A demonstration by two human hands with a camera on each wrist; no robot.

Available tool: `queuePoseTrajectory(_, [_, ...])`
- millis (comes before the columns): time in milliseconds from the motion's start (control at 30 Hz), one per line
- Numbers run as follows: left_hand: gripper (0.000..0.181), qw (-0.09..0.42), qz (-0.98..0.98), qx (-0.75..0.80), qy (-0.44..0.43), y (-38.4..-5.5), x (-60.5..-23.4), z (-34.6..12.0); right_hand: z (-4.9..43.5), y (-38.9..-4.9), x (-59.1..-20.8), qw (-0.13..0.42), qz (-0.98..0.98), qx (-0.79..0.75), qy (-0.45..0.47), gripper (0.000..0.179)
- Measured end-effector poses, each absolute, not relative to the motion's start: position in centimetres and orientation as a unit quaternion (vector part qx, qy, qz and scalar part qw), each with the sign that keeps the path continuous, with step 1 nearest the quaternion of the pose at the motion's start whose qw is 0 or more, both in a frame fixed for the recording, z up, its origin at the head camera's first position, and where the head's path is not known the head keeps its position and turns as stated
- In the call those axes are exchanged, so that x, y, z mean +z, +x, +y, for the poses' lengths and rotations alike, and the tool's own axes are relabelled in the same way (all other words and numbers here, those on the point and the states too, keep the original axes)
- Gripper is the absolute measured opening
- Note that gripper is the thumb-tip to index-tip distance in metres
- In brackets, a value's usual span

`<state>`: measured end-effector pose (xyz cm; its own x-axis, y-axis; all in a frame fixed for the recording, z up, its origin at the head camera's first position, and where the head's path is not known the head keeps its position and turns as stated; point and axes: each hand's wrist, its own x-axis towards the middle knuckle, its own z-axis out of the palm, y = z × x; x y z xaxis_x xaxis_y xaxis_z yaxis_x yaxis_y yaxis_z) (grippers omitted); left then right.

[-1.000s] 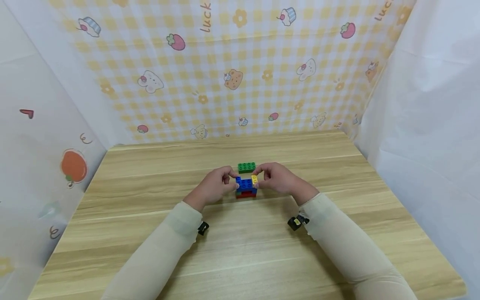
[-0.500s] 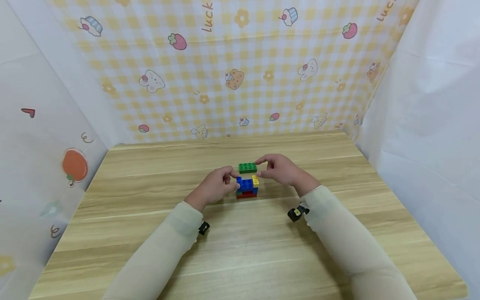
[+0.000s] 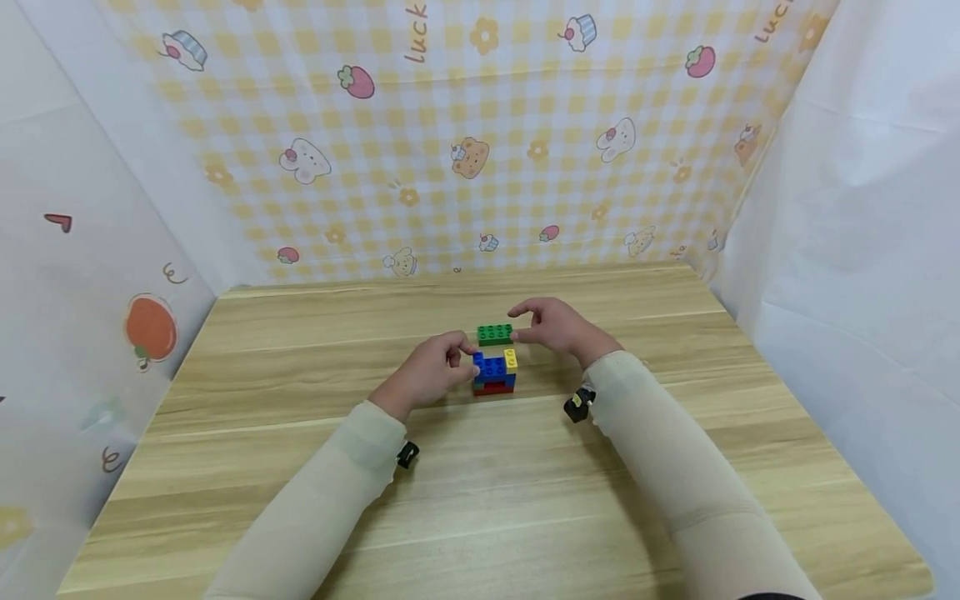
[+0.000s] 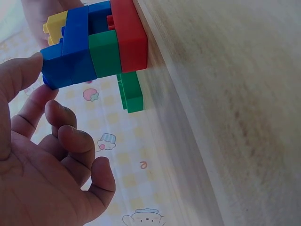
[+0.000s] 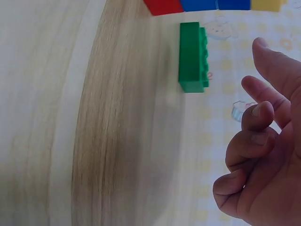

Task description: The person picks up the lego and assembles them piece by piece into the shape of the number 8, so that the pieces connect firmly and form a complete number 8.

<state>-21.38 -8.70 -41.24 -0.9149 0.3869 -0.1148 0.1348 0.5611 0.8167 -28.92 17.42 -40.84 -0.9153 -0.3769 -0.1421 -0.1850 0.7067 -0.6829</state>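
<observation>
My left hand point(image 3: 431, 369) pinches a small blue brick point(image 4: 57, 66) at the top left end of a stacked brick build. Its layers show a red brick point(image 4: 129, 37) at the bottom, a green one point(image 4: 105, 54) and blue ones above it, and a yellow brick point(image 3: 511, 361) on the top right end. Just behind the build lies a long green brick point(image 3: 495, 334) with studs up. My right hand point(image 3: 558, 327) hovers at that brick's right end, thumb and index finger spread, with nothing between them; the right wrist view shows a gap between fingers and brick.
The build and the long brick stand on a wood-grain table point(image 3: 480, 500). A yellow checked cloth point(image 3: 420, 167) hangs behind it, with white sheets point(image 3: 862, 208) along both sides. Black wrist cameras point(image 3: 579, 405) sit on the sleeves.
My right hand has let go of the yellow brick, which stays on the build, and moved back to the long green brick. The left hand has kept its hold.
</observation>
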Motion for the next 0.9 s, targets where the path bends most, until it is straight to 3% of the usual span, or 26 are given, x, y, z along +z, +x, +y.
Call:
queuePoseTrajectory(433, [0.02, 0.144, 0.869, 0.447, 0.156, -21.4, -41.2, -8.6, 16.2, -30.4, -42.3, 0.168, 0.925, -0.318, -0.122, 0.042])
queuePoseTrajectory(900, [0.02, 0.144, 0.869, 0.449, 0.153, -21.5, -41.3, -8.8, 15.3, -30.8, -42.8, 0.153, 0.939, -0.284, -0.118, 0.035])
